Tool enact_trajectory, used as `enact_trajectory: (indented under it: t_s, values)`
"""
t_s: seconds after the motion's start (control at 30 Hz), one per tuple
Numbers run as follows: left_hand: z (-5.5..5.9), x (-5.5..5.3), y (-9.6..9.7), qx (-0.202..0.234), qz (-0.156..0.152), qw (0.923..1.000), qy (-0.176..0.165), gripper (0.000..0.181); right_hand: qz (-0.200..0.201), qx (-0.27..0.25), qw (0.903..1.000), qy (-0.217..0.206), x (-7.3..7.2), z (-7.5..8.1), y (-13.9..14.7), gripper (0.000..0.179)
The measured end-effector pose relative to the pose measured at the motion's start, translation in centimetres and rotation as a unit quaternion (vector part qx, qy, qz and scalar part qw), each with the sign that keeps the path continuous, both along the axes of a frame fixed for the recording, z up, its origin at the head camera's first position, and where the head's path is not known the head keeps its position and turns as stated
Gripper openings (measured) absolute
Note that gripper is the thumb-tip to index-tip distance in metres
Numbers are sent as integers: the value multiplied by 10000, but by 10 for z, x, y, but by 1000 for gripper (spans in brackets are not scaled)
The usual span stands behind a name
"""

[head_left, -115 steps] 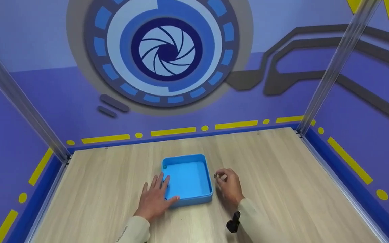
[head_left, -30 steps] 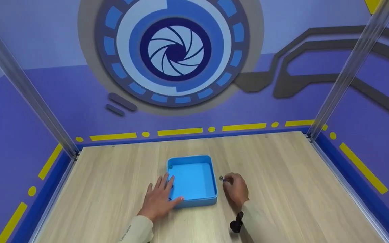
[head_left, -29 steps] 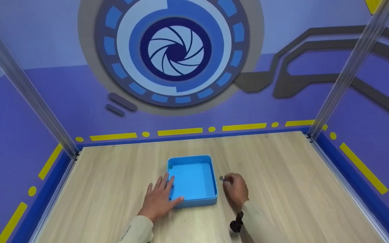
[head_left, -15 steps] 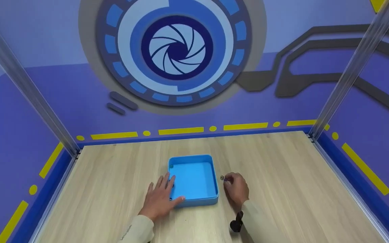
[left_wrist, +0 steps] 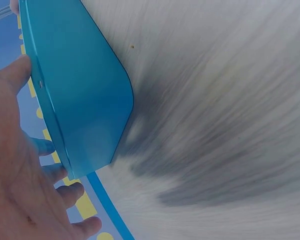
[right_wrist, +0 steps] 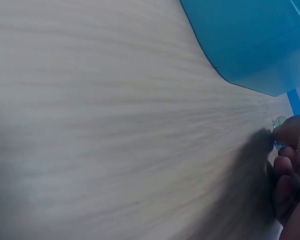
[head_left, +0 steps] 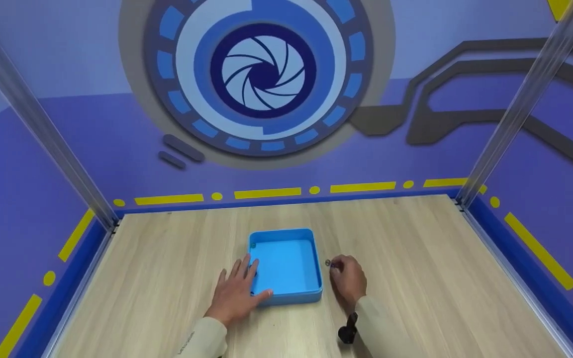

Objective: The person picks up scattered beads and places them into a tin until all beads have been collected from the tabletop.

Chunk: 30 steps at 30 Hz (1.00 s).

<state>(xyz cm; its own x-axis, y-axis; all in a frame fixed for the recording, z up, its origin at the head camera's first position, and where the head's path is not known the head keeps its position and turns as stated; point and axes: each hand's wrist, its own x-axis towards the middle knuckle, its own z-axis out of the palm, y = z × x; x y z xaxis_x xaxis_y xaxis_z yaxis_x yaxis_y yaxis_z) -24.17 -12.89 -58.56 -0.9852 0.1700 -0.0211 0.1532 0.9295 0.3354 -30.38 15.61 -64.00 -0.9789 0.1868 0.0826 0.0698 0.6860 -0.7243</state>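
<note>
A shallow blue square box (head_left: 291, 298) sits on the wooden table. My left hand (head_left: 234, 298) rests over its near-left corner, fingers spread across the left edge and thumb at the front rim; the left wrist view shows the thumb and fingertips along the rim (left_wrist: 47, 107). Right of the box, my right hand (head_left: 350, 279) pinches a small blue glass marble (right_wrist: 279, 145) between thumb and forefinger, close to the tabletop. Just left of those fingertips lies a clear marble (head_left: 328, 262). Inside the box, a green marble (head_left: 253, 245) sits in the back left corner.
Light wooden table (head_left: 406, 238) surrounds the box. A purple-blue printed wall (head_left: 87, 149) stands behind, with metal posts (head_left: 510, 109) at the corners. A dark device (head_left: 347, 330) is worn on the right wrist.
My right hand was farther forward, holding a marble near the box; now that marble lies on the table and the hand pinches a blue one beside it. The left hand stays on the box.
</note>
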Motion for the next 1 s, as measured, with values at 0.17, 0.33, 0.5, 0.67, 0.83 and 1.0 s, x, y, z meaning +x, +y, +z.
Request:
enact_trajectory:
  t_s: [0.17, 0.33, 0.5, 0.67, 0.83, 1.0]
  values:
    - [1, 0, 1, -26, -5, 10000, -6, 88, 23, -39, 10000, -52, 1, 0, 2, 12]
    - [1, 1, 2, -31, -22, 10000, 38, 88, 78, -57, 10000, -8, 2, 1, 3, 13]
    - [0, 1, 3, -7, 3, 10000, 37, 87, 130, -84, 9998, 84, 3, 1, 5, 14]
    - [1, 1, 3, 36, 5, 10000, -15, 88, 126, -190, 9997, 52, 3, 2, 6, 14]
    - [0, 1, 3, 36, 3, 10000, -15, 88, 108, -288, 9995, -26, 3, 1, 6, 14]
    - [1, 0, 1, -19, 36, 10000, -19, 89, 155, -449, 9989, 18, 4, 5, 5, 15]
